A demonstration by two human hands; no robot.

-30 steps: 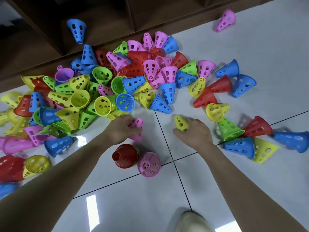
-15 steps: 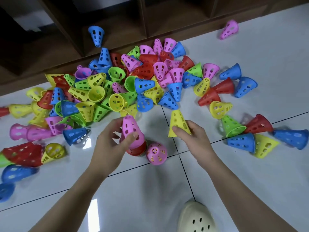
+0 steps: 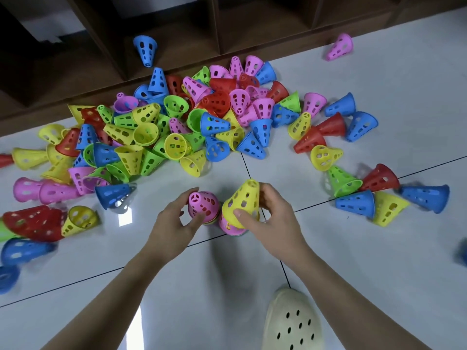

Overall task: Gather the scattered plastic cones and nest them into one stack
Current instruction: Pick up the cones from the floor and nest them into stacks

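Many holed plastic cones in pink, yellow, blue, red and green lie in a heap [image 3: 177, 127] on the white tiled floor [image 3: 227, 274]. My left hand [image 3: 174, 226] grips an upright pink cone [image 3: 203, 205] that sits nested over another cone, of which only a sliver shows under its rim. Right beside it, my right hand [image 3: 275, 218] holds a yellow cone [image 3: 243, 203], tip up and tilted. This yellow cone partly covers a second pink cone [image 3: 228, 228] lying on the floor.
A dark wooden shelf unit [image 3: 227, 26] runs along the back, with one blue cone [image 3: 145, 49] inside it. Loose cones lie at the right [image 3: 353, 200], at the left [image 3: 32, 221] and far back right [image 3: 340, 46]. A cream holed shoe [image 3: 293, 322] is near the bottom edge.
My left hand picked up the pink cone and set it down over the red cone. My right hand lifted the yellow cone and brought it left, over the pink cone lying on the floor.
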